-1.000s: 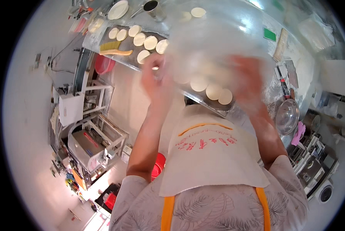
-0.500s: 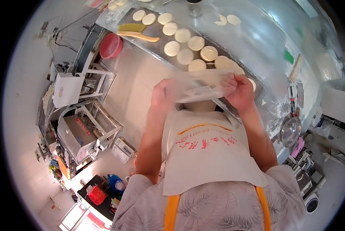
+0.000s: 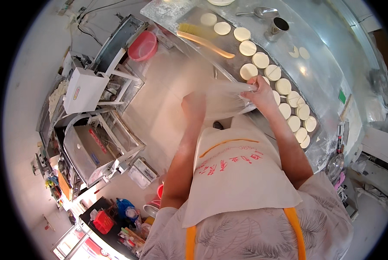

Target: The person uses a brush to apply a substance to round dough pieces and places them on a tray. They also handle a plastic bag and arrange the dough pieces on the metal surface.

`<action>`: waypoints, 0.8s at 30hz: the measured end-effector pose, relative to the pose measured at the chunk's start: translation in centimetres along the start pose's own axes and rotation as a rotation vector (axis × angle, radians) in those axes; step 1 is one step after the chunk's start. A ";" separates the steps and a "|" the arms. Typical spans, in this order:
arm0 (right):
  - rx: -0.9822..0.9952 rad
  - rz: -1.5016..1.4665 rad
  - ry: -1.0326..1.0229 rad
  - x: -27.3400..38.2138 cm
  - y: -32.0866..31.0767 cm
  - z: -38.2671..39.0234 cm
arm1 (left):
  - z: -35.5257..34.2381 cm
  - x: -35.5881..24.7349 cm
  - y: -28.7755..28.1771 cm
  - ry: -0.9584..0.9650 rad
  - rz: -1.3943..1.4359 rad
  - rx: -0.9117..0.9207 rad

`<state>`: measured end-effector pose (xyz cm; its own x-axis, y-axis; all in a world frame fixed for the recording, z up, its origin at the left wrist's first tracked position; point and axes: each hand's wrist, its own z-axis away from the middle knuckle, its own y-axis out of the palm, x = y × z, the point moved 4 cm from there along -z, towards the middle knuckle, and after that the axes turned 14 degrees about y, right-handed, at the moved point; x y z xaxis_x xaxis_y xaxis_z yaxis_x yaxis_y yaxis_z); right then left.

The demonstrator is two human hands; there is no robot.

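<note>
A clear plastic bag (image 3: 226, 99) stretches between my two hands, in front of my apron and beside the tray's near edge. My right hand (image 3: 260, 92) is closed on the bag's right end, fingers pinching the film. Motion smears my left hand (image 3: 194, 106) at the other end of the bag, so its fingers cannot be read. Just beyond the right hand lies a dark metal tray (image 3: 229, 35) with several round pale dough discs (image 3: 260, 60), some of them stacked. A wooden-handled brush (image 3: 207, 43) with yellowish bristles rests along the tray's left edge.
The floury metal worktable (image 3: 328, 73) carries a steel cup (image 3: 277, 29), a metal scoop (image 3: 265, 12) and two dough scraps. A pink basin (image 3: 143, 46) stands at the left, near a machine with a metal frame (image 3: 92, 147). Lower left is a dark table (image 3: 98, 212) with goods.
The view has swung, so the tray and worktable sit further right. Both hands and the bag are now left of most discs. The left hand is blurred.
</note>
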<state>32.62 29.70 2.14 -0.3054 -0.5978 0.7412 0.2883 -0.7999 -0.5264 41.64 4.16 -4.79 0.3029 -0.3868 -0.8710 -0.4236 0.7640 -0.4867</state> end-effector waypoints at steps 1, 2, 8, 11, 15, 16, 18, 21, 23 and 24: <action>0.059 0.036 0.026 0.5 0.5 -1.3 | -1.3 0.4 -0.3 -0.042 0.037 -0.007; 0.044 0.129 0.031 1.3 1.2 -2.2 | -2.7 1.0 -0.5 -0.025 0.036 -0.007; -0.036 0.151 -0.017 3.6 6.0 -10.0 | -11.4 0.8 -1.8 0.168 -0.196 0.064; 0.098 -0.070 0.018 6.7 7.1 -14.0 | -17.5 0.1 -3.1 0.147 -0.296 0.081; 0.087 -0.190 0.021 10.8 7.8 -19.8 | -24.9 -0.8 -4.8 0.244 -0.308 0.074; 0.045 -0.199 -0.013 12.1 7.9 -20.8 | -26.9 -0.5 -5.0 0.271 -0.331 0.077; -0.082 -0.266 -0.149 13.8 8.6 -22.1 | -30.7 0.8 -5.8 0.292 -0.419 0.085; -0.114 -0.244 0.047 11.4 10.4 -23.7 | -34.8 -0.2 -7.0 -0.033 -0.316 0.094; -0.207 0.176 -0.009 8.4 12.7 -24.4 | -37.0 -1.8 -8.4 -0.202 -0.250 0.051; -0.245 0.387 -0.039 7.6 13.8 -24.7 | -38.5 -0.8 -9.1 -0.187 -0.220 0.053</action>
<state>11.85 12.82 -9.76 -0.1816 -0.8563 0.4835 0.1500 -0.5101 -0.8469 12.38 -22.32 -2.23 0.5364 -0.4483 -0.7151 -0.2863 0.7004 -0.6538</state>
